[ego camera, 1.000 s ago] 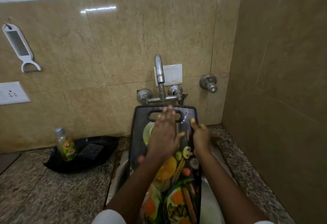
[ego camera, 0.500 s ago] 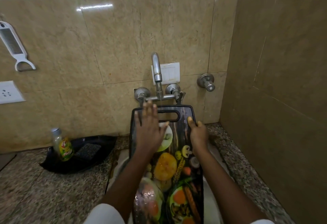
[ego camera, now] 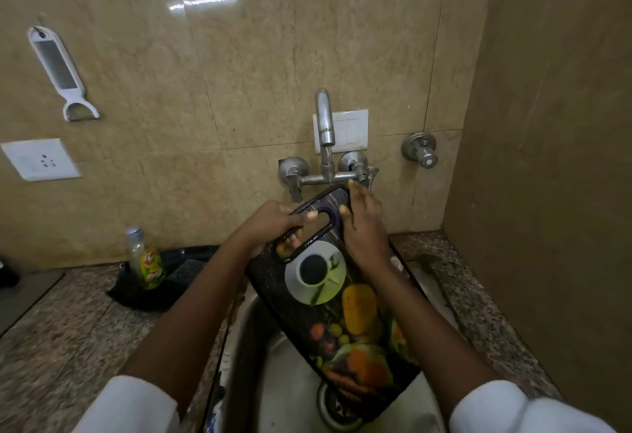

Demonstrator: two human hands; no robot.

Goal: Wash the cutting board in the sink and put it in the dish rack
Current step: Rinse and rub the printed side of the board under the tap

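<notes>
Now | left hand (ego camera: 273,224), right hand (ego camera: 363,227) grip board (ego camera: 325,309) | bottle label (ego camera: 150,265) seemingly illegible

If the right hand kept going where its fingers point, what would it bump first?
Probably the tap's right knob, just beyond the fingertips of the right hand, with the tiled wall behind it. Depth is hard to judge here.

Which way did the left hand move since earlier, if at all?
Yes, the left hand went left: from under the tap to the board's handle.
</notes>
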